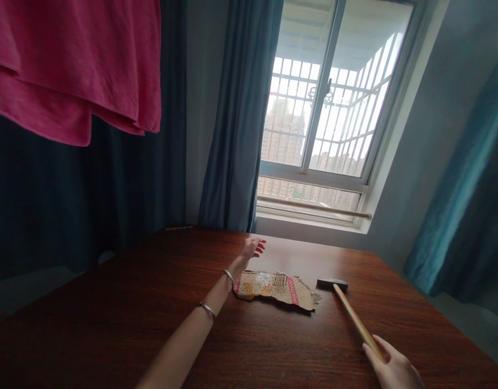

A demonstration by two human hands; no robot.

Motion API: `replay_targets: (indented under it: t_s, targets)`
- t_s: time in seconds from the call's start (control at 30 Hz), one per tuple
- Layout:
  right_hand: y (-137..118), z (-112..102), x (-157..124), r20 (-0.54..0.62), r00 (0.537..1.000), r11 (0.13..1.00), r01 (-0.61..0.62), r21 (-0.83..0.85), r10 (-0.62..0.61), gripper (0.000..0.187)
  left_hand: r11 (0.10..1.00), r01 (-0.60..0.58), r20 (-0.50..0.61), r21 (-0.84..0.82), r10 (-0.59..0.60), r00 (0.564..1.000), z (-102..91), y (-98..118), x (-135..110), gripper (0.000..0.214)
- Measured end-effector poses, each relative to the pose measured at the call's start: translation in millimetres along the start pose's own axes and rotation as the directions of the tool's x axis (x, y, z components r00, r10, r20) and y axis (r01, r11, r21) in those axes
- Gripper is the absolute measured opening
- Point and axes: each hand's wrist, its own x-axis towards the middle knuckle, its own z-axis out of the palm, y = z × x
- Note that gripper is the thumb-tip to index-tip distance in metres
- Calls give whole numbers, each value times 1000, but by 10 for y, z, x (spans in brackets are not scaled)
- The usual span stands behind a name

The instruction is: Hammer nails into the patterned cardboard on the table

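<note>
My right hand is closed round the lower end of the wooden handle of a hammer. The hammer's dark head is at the far end, low over the table or resting on it; I cannot tell which. A torn, flat piece of patterned cardboard lies to the left of the hammer, with pink bands, dark specks and short dark strips at its top and right edges. Beyond its left end, my left hand is held out with fingers slightly bent and apart, holding nothing. Two silver bangles circle the left forearm.
The brown wooden table reaches toward a barred window. Blue curtains hang on both sides, and a pink cloth hangs at upper left. A thin object lies at the table's far left edge.
</note>
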Motion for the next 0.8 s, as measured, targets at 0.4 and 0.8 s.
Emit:
replay_targets:
  t_s: [0.4,0.8]
  targets:
    - [-45,68,-94,-119,968,951,186,-247,-220,40,476,91,-70,875,-61,996,-435,191,-289,14]
    - [125,221,-55,-89,969,947,201,-251,-229,38,583,150,39,799,-298,954,-990,-10,-716,15]
